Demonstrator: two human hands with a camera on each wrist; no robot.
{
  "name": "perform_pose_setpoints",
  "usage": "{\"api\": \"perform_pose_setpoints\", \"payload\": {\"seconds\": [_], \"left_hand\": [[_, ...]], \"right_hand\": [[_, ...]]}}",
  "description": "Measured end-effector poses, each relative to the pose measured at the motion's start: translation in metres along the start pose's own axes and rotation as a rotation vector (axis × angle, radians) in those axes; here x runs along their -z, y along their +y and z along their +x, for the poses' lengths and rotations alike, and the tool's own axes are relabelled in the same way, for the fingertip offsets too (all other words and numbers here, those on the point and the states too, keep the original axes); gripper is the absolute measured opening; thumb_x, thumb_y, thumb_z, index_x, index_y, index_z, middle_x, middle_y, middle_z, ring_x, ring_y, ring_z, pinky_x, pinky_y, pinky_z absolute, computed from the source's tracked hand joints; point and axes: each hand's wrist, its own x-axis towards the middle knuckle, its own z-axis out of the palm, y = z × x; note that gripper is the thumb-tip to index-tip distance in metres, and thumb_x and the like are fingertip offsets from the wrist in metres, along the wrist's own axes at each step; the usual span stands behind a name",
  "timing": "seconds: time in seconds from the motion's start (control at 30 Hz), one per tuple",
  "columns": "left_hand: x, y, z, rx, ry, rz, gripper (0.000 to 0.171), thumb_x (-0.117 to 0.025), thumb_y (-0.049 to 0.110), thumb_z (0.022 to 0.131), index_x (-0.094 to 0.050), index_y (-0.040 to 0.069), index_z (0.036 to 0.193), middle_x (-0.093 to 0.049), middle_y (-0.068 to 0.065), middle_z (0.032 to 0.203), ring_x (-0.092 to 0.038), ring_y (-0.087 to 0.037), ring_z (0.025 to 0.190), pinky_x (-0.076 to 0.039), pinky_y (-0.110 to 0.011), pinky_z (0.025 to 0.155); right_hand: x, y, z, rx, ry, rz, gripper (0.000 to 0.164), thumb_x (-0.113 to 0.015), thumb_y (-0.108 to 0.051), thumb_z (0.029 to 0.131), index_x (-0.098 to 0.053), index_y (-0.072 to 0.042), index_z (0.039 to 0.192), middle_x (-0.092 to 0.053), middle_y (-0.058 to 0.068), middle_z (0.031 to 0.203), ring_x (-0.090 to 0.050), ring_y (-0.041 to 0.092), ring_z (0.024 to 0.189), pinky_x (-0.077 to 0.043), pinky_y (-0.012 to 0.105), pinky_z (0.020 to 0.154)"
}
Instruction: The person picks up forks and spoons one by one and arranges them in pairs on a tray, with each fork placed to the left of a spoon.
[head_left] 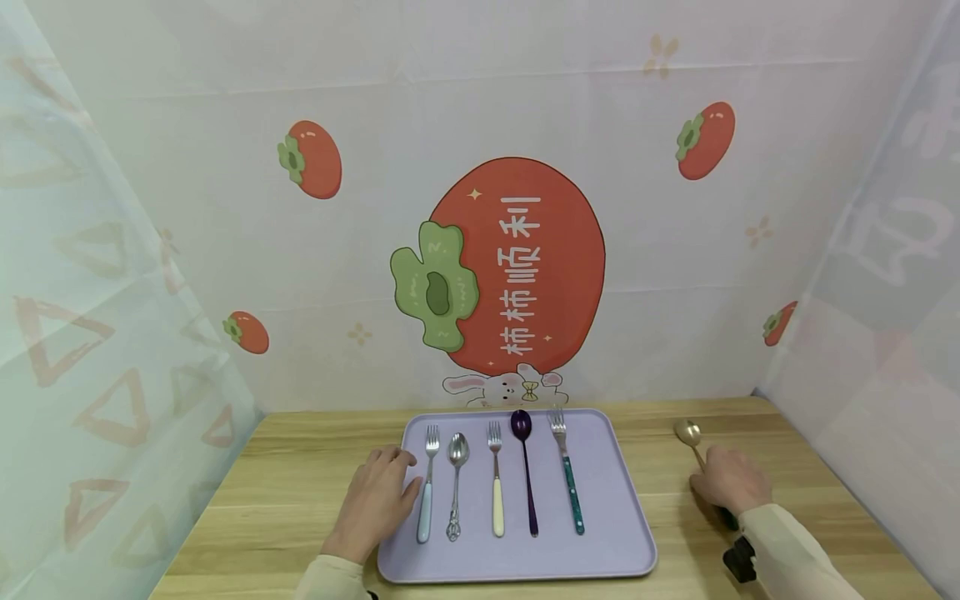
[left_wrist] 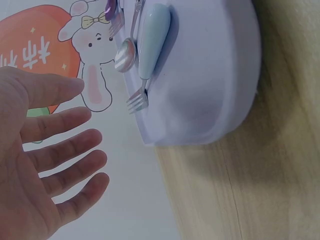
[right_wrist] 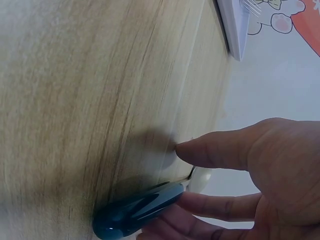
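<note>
My left hand [head_left: 377, 500] is over the left rim of a lilac tray [head_left: 611, 517], fingers spread and relaxed with nothing in them. Nearest to it lies a fork with a pale blue handle [head_left: 425, 512]. To the right on the tray are a silver spoon [head_left: 458, 450], a cream-handled fork [head_left: 498, 508], a dark purple spoon [head_left: 521, 425] and a green-handled fork [head_left: 573, 496]. Right of the tray, my right hand [head_left: 735, 481] reaches over a gold spoon [head_left: 687, 432] with a dark teal handle [right_wrist: 137, 212]. Its fingers lie along one side of the handle; the thumb stands apart from it.
A wood-grain table [head_left: 285, 475] carries the tray and the gold spoon. Behind rises a white cloth wall [head_left: 187, 125] printed with persimmons and a rabbit. Further cloth walls close off the left and right sides.
</note>
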Motion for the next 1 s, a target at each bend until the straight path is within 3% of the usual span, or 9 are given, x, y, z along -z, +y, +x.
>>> {"api": "perform_pose_setpoints", "payload": {"seconds": [0.37,1.0], "left_hand": [[0.0032,0.0010,0.0015,-0.004,0.022,0.025,0.019,-0.080,0.018,0.086,-0.072,0.006,0.098,-0.069,-0.014,0.104,-0.064,-0.034,0.095,-0.053,-0.051,0.076],[0.0016,0.0009,0.0003,-0.029,0.054,0.042,0.018,-0.079,0.013,0.082,-0.073,0.005,0.097,-0.069,-0.013,0.099,-0.064,-0.033,0.092,-0.052,-0.050,0.073]], "right_hand": [[0.0010,0.0013,0.0027,-0.041,-0.017,0.037,0.015,-0.060,-0.013,0.083,-0.050,-0.005,0.076,-0.048,0.011,0.070,-0.049,0.029,0.066,-0.043,0.044,0.057],[0.0017,0.0071,0.0049,-0.018,-0.019,0.035,0.009,-0.060,-0.008,0.077,-0.056,-0.001,0.081,-0.054,0.015,0.076,-0.052,0.032,0.070,-0.046,0.046,0.057]]}}
